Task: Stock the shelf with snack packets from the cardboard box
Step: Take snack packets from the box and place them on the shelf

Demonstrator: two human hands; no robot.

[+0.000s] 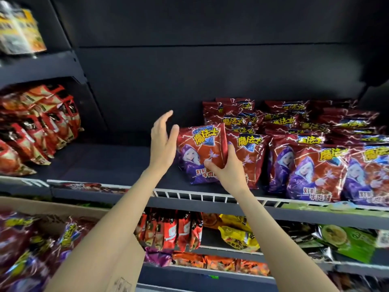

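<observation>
Two hands (163,142), one cardboard box (117,266), four red-purple front-row packets (202,152)

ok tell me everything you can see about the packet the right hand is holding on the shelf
The snack packet is a glossy, crinkly foil-look bag, red with lightning streaks, yellow characters on a blue patch at the top, and a hooded figure in purple at the lower left. It stands upright at the left end of the row of matching packets, on the dark shelf. The right hand pinches its lower right edge. The left hand is open by its left side; contact is unclear.
</observation>
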